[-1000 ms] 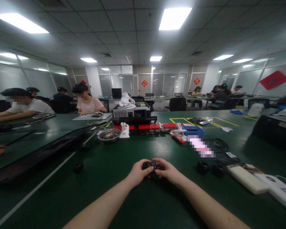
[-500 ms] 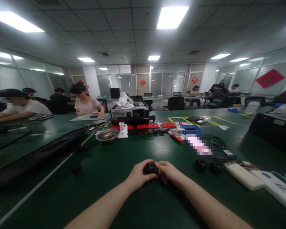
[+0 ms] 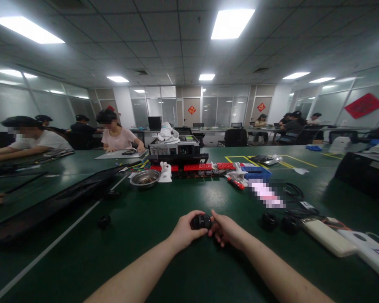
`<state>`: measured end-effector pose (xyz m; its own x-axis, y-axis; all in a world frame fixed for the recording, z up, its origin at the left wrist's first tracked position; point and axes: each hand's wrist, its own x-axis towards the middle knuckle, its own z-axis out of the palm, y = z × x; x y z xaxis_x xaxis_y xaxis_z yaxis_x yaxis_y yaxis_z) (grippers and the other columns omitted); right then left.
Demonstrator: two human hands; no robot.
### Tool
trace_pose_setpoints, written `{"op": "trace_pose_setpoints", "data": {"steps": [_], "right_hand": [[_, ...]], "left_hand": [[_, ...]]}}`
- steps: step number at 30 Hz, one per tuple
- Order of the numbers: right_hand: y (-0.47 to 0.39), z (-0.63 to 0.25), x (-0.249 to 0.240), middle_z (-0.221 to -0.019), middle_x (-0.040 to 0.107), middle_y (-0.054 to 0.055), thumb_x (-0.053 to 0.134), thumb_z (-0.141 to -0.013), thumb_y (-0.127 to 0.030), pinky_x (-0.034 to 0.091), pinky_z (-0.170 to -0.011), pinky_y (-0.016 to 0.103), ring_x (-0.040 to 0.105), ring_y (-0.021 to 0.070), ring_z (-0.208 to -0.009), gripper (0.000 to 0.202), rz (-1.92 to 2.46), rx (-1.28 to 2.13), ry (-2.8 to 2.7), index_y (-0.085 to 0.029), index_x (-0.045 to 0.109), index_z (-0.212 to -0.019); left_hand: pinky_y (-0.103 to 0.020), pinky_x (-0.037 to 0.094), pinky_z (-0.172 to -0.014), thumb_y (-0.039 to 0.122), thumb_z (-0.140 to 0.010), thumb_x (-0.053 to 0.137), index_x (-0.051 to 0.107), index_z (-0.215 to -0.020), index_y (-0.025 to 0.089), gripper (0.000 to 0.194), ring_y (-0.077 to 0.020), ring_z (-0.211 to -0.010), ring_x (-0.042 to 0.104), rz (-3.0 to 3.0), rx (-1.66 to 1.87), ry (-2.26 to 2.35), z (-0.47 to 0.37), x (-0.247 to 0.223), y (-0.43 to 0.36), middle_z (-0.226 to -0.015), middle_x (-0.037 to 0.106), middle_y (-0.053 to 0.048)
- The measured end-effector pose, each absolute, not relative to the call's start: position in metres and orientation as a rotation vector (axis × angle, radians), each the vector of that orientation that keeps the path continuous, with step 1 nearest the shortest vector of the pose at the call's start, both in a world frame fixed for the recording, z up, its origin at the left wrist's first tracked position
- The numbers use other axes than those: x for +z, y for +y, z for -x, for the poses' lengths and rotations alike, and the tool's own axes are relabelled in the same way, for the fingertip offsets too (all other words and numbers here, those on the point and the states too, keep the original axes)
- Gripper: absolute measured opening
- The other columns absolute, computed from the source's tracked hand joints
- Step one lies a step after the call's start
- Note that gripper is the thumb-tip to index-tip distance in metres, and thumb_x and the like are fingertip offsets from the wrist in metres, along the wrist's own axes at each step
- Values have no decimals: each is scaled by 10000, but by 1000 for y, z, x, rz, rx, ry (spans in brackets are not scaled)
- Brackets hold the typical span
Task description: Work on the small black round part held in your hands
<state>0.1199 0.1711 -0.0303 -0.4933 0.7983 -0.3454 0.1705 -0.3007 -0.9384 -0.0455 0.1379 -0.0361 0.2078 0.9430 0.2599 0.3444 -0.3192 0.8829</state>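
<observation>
Both hands meet over the green table in front of me. A small black round part sits between them. My left hand wraps around its left side with thumb and fingers. My right hand touches its right side with thumb and fingertips, the other fingers curled below. The part is lifted slightly off the table surface.
Two similar black round parts lie to the right, another to the left. White power banks lie at right, long black panels at left. A metal bowl and red parts stand ahead. Other people sit at the far left.
The black part has been raised a little and turned between my hands. My right fingers have opened away from it, now touching only at the side.
</observation>
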Motion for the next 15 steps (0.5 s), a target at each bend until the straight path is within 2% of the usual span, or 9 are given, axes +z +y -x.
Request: {"op": "trace_pose_setpoints", "data": {"steps": [4, 7, 12, 15], "right_hand": [[172, -121, -32, -510, 524, -16, 360, -779, -508, 301, -279, 157, 392, 59, -322, 360, 1196, 1796, -1594, -157, 441, -774], [171, -121, -30, -509, 466, -53, 483, -719, -488, 351, -338, 167, 402, 51, -368, 337, 1100, 1718, -1588, -160, 460, -793], [167, -118, -27, -806, 501, -7, 702, -533, -331, 423, -451, 189, 489, 75, -572, 483, 919, 1600, -1625, -186, 464, -928], [166, -117, -27, -824, 491, -3, 646, -601, -370, 437, -432, 196, 502, 86, -585, 467, 966, 1632, -1575, -210, 430, -983]], "left_hand": [[-313, 404, -833, 268, -568, 689, 540, -1042, 214, 501, -205, -922, 539, -1889, 1043, 1237, 44, -33, 134, -999, 599, -41], [-318, 424, -798, 347, -606, 654, 528, -1057, 194, 493, -209, -895, 555, -1781, 1049, 1254, 46, -34, 137, -988, 603, -58], [-287, 475, -610, 425, -680, 559, 531, -983, 126, 426, -173, -697, 588, -1479, 1038, 1135, 49, -40, 146, -862, 609, -72], [-263, 472, -589, 386, -647, 609, 537, -946, 130, 400, -153, -674, 572, -1475, 1072, 1133, 48, -42, 148, -815, 595, -45]]}}
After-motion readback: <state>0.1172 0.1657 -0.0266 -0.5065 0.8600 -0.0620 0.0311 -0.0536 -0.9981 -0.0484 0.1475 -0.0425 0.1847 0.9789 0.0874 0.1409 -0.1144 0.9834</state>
